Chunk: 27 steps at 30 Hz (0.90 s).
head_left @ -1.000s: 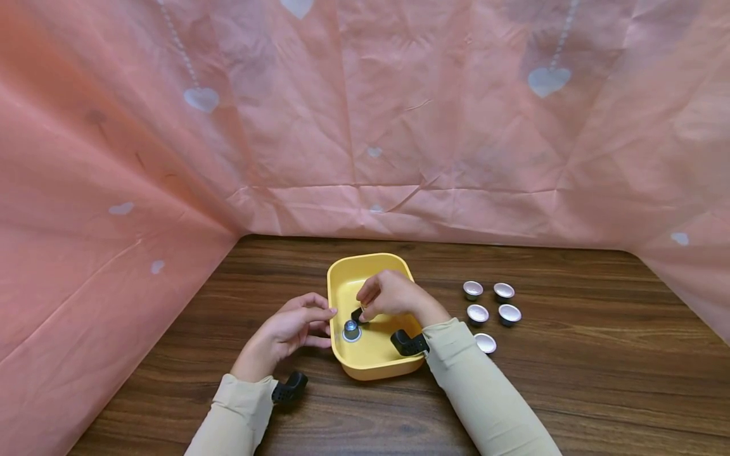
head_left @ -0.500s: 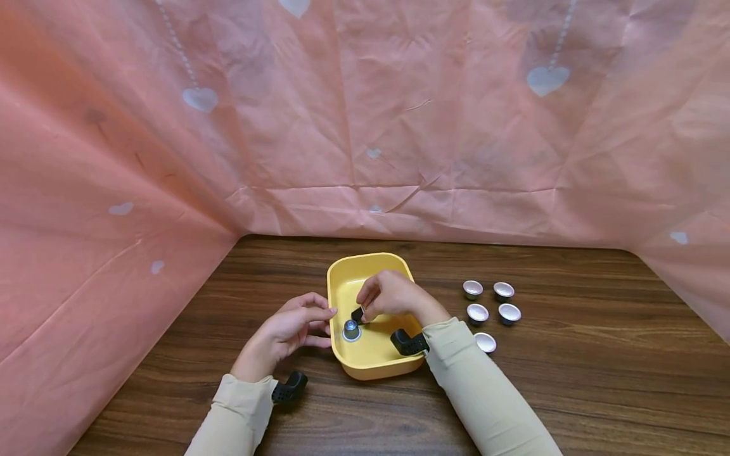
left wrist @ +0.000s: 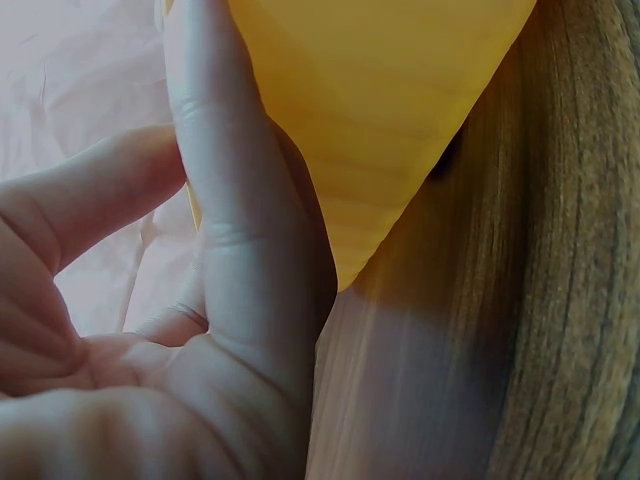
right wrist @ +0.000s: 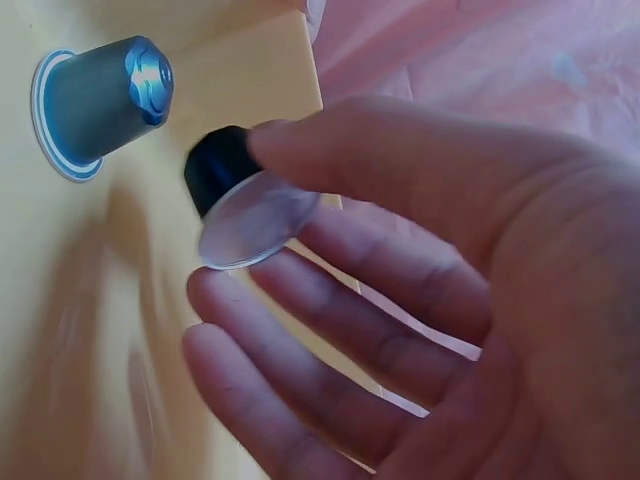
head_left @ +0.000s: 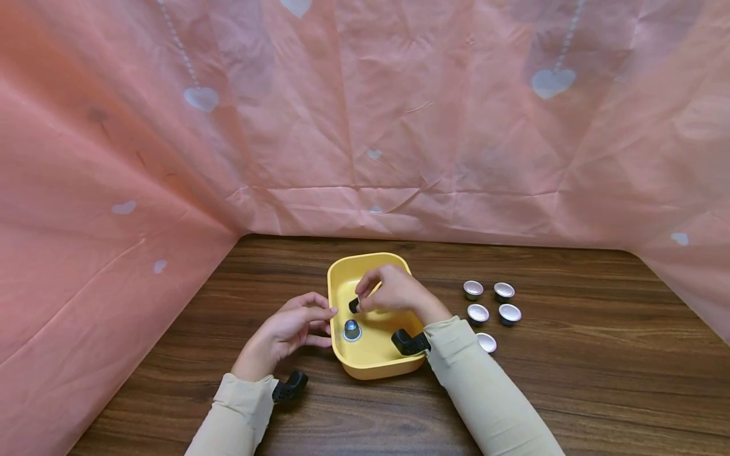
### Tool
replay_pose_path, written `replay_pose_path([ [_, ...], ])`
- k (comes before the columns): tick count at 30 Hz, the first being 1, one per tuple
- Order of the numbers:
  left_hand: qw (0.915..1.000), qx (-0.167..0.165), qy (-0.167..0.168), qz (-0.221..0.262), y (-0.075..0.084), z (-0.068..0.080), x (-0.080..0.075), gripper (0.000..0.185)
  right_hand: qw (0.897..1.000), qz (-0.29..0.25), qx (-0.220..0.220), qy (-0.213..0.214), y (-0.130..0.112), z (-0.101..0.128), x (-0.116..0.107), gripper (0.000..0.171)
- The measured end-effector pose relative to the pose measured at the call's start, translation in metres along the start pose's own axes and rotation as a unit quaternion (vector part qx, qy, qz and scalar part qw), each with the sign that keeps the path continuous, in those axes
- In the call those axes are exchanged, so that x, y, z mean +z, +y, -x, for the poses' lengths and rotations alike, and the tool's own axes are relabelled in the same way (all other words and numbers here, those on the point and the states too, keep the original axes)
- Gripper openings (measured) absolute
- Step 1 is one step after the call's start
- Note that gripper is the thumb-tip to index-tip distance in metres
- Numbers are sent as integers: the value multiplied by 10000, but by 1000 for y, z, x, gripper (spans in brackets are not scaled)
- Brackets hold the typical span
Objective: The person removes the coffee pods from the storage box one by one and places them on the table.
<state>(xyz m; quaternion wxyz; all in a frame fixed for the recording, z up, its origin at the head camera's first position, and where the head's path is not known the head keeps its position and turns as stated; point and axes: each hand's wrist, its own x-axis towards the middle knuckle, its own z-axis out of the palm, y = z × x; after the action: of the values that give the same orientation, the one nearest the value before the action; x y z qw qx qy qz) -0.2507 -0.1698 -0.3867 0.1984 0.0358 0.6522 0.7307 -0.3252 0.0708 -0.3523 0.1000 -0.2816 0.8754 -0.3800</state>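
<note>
In the head view my left hand (head_left: 291,323) holds the left wall of a yellow tub (head_left: 376,365), its thumb at the rim and other fingers outside. My right hand (head_left: 393,292) reaches inside and pinches a black coffee capsule (head_left: 354,305) between thumb and fingers. In the right wrist view this capsule (right wrist: 218,170) is tilted, its pale foil lid facing the hand. A grey-green coffee capsule (head_left: 352,330) with a shiny blue top stands lid-down on the tub floor, apart from the held one.
To the tub's right, several coffee capsules stand foil lid up on the dark wooden table (head_left: 582,354), among them a front one (head_left: 486,342) partly hidden by the right sleeve. A pink cloth (head_left: 399,126) with white hearts closes off the back and sides.
My right hand has lifted the black capsule slightly and moved it a little away from the standing capsule, toward the back of the tub. The left hand stays put.
</note>
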Motion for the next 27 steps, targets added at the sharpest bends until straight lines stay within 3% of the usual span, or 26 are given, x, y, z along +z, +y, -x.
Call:
replay_pose_path([
  [5,10000,-22,22,-18,0,0,-1,7,9994,-275,-65,217,-2,0,-3,23],
  [12,9999,16,44,-95,-1,-1,0,5,9989,-194,-59,417,-9,2,-9,26],
  [17,9999,3,62,-115,0,0,0,8,9991,-77,-83,403,-17,9,-17,28],
  [27,10000,-30,5,-5,0,-2,0,8,9979,-407,-26,496,-27,31,-34,34],
])
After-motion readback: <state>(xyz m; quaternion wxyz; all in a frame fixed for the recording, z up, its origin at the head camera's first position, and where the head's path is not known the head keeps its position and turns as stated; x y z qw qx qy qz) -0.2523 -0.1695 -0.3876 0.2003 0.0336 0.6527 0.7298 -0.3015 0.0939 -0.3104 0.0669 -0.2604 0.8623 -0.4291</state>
